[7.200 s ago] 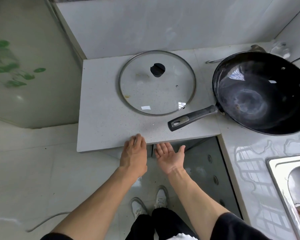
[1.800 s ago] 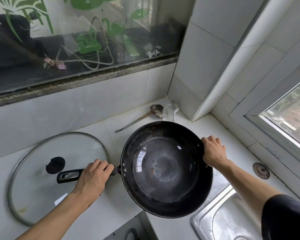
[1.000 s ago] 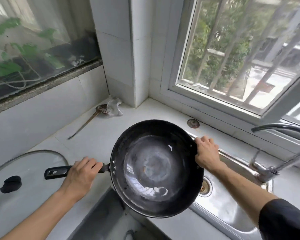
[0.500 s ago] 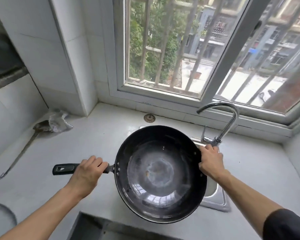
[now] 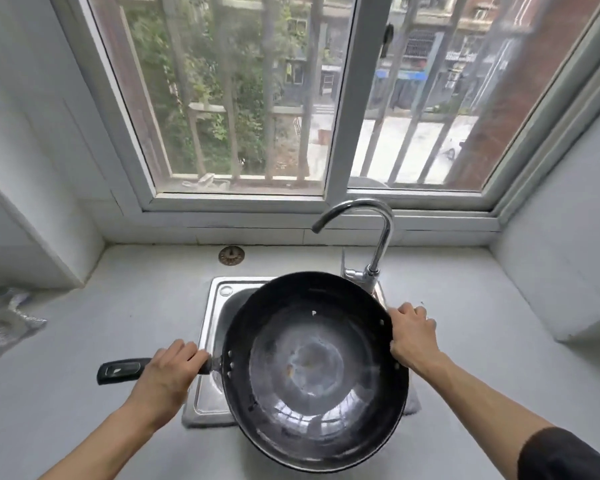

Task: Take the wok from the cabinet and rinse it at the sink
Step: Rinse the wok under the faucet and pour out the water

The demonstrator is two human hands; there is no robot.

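Note:
A large black wok [image 5: 314, 368] hangs level over the steel sink [image 5: 207, 344] and covers most of the basin. My left hand [image 5: 168, 370] is closed around its long black handle, whose end sticks out to the left. My right hand [image 5: 413, 336] grips the small side handle on the wok's right rim. The curved chrome faucet [image 5: 378, 233] rises behind the wok, with its spout pointing down and left above the wok's far edge. No water is running.
A barred window fills the wall behind the sink. A round drain strainer [image 5: 231, 255] lies on the grey counter behind the sink. Crumpled plastic [image 5: 4, 318] lies at the far left. A white wall block [image 5: 565, 271] stands on the right.
I have turned right and carried the wok from the counter beside the glass lid to above the sink. Both hands kept their grips throughout the last seconds.

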